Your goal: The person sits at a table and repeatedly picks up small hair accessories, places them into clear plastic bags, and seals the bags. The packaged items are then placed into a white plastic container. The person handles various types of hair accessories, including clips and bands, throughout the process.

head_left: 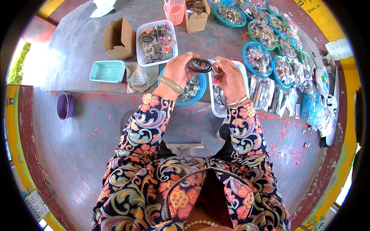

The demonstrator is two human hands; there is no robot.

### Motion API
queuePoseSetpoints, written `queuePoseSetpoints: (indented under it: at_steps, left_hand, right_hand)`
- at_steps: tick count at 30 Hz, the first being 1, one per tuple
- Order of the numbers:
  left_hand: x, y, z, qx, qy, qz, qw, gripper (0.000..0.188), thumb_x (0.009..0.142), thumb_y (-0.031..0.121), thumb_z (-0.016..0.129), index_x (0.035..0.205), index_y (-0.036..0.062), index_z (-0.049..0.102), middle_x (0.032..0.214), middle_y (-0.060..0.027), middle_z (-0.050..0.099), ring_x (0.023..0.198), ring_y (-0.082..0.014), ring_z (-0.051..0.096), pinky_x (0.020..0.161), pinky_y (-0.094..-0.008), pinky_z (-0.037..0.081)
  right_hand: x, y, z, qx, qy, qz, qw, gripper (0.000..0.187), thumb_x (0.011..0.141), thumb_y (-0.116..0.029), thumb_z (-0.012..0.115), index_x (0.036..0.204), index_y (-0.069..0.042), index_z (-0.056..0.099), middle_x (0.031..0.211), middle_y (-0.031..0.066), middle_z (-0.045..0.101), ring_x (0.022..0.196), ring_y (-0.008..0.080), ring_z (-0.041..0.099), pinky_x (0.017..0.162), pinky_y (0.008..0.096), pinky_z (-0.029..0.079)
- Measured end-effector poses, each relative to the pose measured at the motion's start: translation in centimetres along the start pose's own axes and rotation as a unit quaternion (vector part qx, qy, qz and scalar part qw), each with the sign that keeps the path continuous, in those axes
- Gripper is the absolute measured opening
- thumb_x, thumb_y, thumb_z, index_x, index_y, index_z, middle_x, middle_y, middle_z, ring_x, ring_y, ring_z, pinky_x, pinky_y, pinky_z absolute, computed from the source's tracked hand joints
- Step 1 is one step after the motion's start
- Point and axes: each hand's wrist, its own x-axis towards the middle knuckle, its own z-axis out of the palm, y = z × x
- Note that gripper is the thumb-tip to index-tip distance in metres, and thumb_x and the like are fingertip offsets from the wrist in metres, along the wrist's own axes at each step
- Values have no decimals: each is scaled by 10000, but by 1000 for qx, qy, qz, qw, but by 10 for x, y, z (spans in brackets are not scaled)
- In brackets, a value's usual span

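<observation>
My left hand (pixel 178 73), with a pale bangle at its wrist, is closed on the left end of a dark oval bundle (pixel 199 65) with a reddish and greenish middle. The bundle looks like hair ties in a see-through bag. My right hand (pixel 230 79) pinches a bit of see-through plastic (pixel 212 66) at the bundle's right end. Under my left hand is a blue basket (pixel 201 92) of small packed pieces. Below my right hand stands a white tray (pixel 214 109) holding dark bands and red pieces, partly hidden by the hand.
Ahead on the raised grey surface are a white tray (pixel 138 56) of packed bands, an opened carton (pixel 119 38), a turquoise basket (pixel 92 76) and a grey cloth (pixel 140 79). Several filled baskets (pixel 245 54) crowd the right. A purple bucket (pixel 61 109) stands at left.
</observation>
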Motion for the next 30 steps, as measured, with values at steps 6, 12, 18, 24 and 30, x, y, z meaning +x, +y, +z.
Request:
queuePoseSetpoints:
  at_steps: [6,12,18,24,30]
  left_hand:
    - [1,2,-1,29,-3,-29,999,255,863,206,535,958,-28,569,865,-102,627,781,-167,617,697,-296,512]
    - [0,4,0,51,-28,-59,997,194,842,152,558,948,-9,574,881,-88,627,817,-176,617,733,-291,511]
    - [3,0,-7,52,-11,-76,996,194,831,109,558,974,-22,561,950,-113,613,872,-209,609,769,-296,507]
    - [-1,10,8,-71,-26,-130,989,224,843,156,552,973,-26,541,929,-117,608,864,-212,607,745,-288,515]
    - [-7,19,2,-63,-31,-74,995,216,833,188,576,945,4,557,865,-85,623,735,-141,606,567,-223,482]
  right_hand:
    - [2,-3,-5,-97,-52,83,990,91,785,-145,631,844,-84,599,741,-20,592,673,82,537,603,211,372]
    - [8,2,-12,-40,-29,40,998,86,788,-117,621,858,-70,605,753,-18,601,690,81,548,601,211,375]
    - [8,-1,-8,-39,23,-49,998,94,768,-66,631,861,-55,621,764,-12,609,696,71,544,594,207,390]
    - [-2,-3,4,-324,60,-321,888,133,737,27,601,844,-42,639,810,35,613,734,133,573,617,246,451]
    - [-9,3,21,-506,-19,-521,687,239,660,88,562,839,-48,642,879,94,594,808,236,579,691,299,476]
